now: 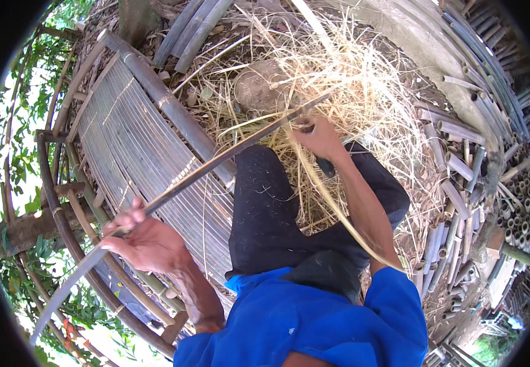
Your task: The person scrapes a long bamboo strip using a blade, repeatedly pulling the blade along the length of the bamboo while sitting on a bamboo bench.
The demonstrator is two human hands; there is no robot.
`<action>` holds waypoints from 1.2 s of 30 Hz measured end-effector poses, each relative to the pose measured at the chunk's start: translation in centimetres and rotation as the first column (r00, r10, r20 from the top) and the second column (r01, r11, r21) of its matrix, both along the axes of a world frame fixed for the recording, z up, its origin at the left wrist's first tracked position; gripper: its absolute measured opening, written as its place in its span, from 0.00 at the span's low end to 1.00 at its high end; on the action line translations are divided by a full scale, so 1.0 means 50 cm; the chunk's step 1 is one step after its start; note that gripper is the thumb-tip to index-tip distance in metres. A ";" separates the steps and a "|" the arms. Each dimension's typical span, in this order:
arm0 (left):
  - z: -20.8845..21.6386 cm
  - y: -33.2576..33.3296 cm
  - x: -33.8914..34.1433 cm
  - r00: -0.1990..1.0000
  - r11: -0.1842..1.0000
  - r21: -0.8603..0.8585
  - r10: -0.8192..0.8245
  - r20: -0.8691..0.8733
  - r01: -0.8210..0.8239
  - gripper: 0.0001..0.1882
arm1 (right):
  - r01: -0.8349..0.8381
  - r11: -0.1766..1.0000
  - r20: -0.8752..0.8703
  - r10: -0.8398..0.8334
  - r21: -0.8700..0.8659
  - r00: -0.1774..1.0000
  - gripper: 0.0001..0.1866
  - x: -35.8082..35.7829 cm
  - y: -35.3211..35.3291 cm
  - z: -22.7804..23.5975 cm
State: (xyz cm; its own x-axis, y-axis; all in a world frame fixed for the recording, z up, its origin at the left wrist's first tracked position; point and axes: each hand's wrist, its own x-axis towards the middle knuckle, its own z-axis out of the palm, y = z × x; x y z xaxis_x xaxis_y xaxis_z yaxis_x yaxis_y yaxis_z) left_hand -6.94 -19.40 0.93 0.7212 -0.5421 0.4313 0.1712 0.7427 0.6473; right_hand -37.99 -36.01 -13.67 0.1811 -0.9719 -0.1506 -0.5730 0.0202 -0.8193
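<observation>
A long, narrow bamboo strip (234, 150), dark with a paler edge, slants from the upper middle down to the lower left. My left hand (148, 238) is closed round it, and a smooth grey length curves on past the fingers. Close to the strip's far end is my right hand (320, 139), its fingers pinched on a thin pale bamboo sliver (321, 186). That sliver bends down along my right forearm to the blue sleeve. The right fingertips are partly hidden, so I cannot tell whether they hold anything else. My knees in dark trousers (262, 208) are bent below.
A slatted bamboo bench (133, 131) stands on the left. Pale shavings (363, 85) are heaped ahead, around a brown rounded stone or block (262, 85). Cut bamboo pieces (460, 165) lie to the right, near stacked tubes (528, 220). Bamboo poles (194, 30) lie at the far side.
</observation>
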 end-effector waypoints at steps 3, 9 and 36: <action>0.048 -0.059 0.037 0.997 0.989 -0.144 -0.007 0.071 0.017 0.23 | -0.145 0.967 0.047 0.138 0.211 0.989 0.24 0.024 0.028 -0.024; 0.062 -0.127 0.011 0.993 0.992 -0.103 0.081 0.088 -0.072 0.26 | -0.126 0.990 -0.172 0.114 -0.059 0.979 0.25 0.039 0.046 -0.108; 0.089 -0.236 -0.044 0.945 0.956 -0.054 0.294 0.145 -0.289 0.27 | -0.118 0.978 -0.231 0.077 -0.169 0.970 0.18 0.135 -0.106 -0.191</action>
